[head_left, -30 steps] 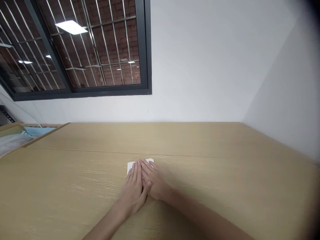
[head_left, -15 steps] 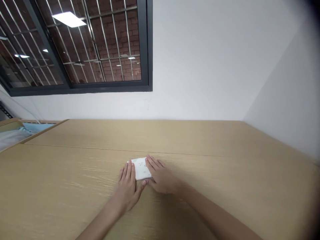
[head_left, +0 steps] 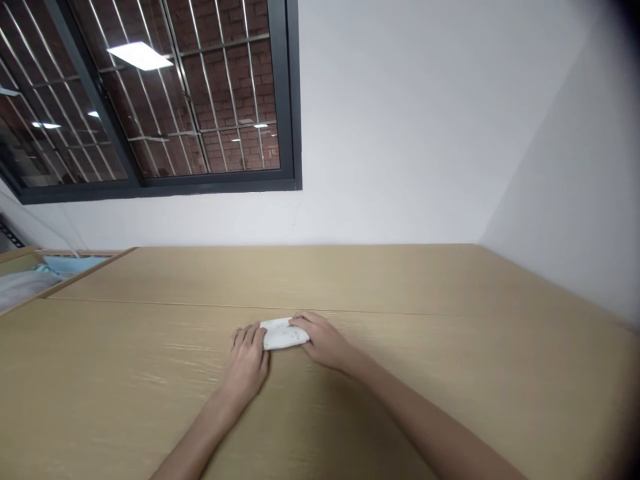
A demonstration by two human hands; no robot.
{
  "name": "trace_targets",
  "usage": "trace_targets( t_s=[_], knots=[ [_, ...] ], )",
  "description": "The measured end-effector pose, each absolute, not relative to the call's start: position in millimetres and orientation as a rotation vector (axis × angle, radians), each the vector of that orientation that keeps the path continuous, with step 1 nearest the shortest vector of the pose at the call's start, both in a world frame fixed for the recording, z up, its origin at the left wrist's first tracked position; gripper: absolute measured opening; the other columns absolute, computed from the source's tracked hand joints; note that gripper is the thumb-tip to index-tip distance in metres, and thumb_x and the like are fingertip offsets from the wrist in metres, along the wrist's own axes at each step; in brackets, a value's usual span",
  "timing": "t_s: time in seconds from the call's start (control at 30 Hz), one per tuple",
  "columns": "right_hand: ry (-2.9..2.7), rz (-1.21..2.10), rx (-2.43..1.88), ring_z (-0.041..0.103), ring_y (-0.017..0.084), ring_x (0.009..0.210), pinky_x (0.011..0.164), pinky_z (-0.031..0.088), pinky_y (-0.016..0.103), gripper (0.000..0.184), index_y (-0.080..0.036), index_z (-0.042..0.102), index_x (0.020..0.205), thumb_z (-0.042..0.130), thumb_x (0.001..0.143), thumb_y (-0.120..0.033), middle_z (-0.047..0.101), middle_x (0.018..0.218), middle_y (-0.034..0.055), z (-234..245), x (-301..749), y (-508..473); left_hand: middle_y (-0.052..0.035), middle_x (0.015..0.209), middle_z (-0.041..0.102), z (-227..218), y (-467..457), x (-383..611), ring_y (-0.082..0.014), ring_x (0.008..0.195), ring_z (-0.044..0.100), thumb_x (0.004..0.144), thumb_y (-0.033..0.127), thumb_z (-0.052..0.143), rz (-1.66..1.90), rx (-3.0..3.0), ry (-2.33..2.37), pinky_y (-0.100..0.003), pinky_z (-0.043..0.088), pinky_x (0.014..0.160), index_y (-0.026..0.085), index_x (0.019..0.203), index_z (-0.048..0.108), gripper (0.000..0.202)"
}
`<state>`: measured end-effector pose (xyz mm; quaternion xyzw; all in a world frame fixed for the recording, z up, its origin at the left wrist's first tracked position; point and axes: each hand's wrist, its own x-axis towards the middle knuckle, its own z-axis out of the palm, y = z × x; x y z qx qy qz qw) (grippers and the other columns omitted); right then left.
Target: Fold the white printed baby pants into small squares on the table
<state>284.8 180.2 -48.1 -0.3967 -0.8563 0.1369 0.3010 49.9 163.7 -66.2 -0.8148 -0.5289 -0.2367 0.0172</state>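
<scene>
A small folded white cloth (head_left: 281, 333) with a faint print lies on the light wooden table (head_left: 400, 373), a little left of centre. My left hand (head_left: 247, 363) rests at its left end, fingers curled over the edge. At the cloth's right end sits my right hand (head_left: 323, 341), fingertips gripping that side. Both hands hold the cloth between them, and its near edge looks slightly lifted from the table.
A white wall (head_left: 400, 133) runs along the table's far edge and right side. A barred dark-framed window (head_left: 150, 100) is at upper left. An adjoining desk with light blue and grey items (head_left: 30, 277) sits at far left.
My hands were lying flat on the cloth, side by side. They have slid apart to its two ends, uncovering it, and their fingers now curl round its edges.
</scene>
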Motion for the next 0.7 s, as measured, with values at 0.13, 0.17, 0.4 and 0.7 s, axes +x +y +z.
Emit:
trace_targets(
  t_s=[0.13, 0.17, 0.4, 0.7],
  knots=[
    [-1.917, 0.728, -1.100, 0.065, 0.024, 0.101, 0.088, 0.052, 0.038, 0.041, -0.021, 0.052, 0.126, 0.055, 0.086, -0.016, 0.068, 0.114, 0.0085, -33, 284, 183, -0.0112, 0.113, 0.066, -51, 159, 46, -0.0306, 0.106, 0.060, 0.100, 0.030, 0.038, -0.941, -2.598, -1.712, -0.048, 0.045, 0.092, 0.020, 0.115, 0.060, 0.029],
    [-1.798, 0.863, -1.105, 0.066, 0.023, 0.098, 0.083, 0.053, 0.036, 0.045, -0.021, 0.048, 0.130, 0.055, 0.086, -0.018, 0.067, 0.115, 0.0081, -29, 283, 184, -0.0099, 0.111, 0.066, -49, 158, 45, -0.0285, 0.102, 0.061, 0.100, 0.037, 0.040, -1.085, -2.678, -1.779, -0.044, 0.047, 0.088, 0.021, 0.115, 0.058, 0.029],
    [-1.385, 1.122, -1.326, 0.067, 0.022, 0.099, 0.086, 0.054, 0.036, 0.050, -0.020, 0.044, 0.130, 0.067, 0.087, -0.032, 0.062, 0.117, 0.0113, -29, 281, 186, 0.0012, 0.075, 0.063, -62, 150, 49, -0.0201, 0.068, 0.058, 0.090, 0.058, 0.052, -1.445, -2.984, -2.164, -0.033, 0.044, 0.068, 0.017, 0.129, 0.037, 0.059],
    [-1.474, 0.881, -1.404, 0.056, 0.027, 0.130, 0.108, 0.045, 0.045, 0.045, -0.018, 0.049, 0.133, 0.059, 0.095, -0.041, 0.054, 0.143, 0.0187, -39, 279, 188, -0.0156, 0.121, 0.061, -52, 126, 59, -0.0338, 0.114, 0.059, 0.095, 0.042, 0.049, -0.885, -2.729, -1.763, -0.053, 0.046, 0.097, 0.019, 0.123, 0.054, 0.037]
  ],
)
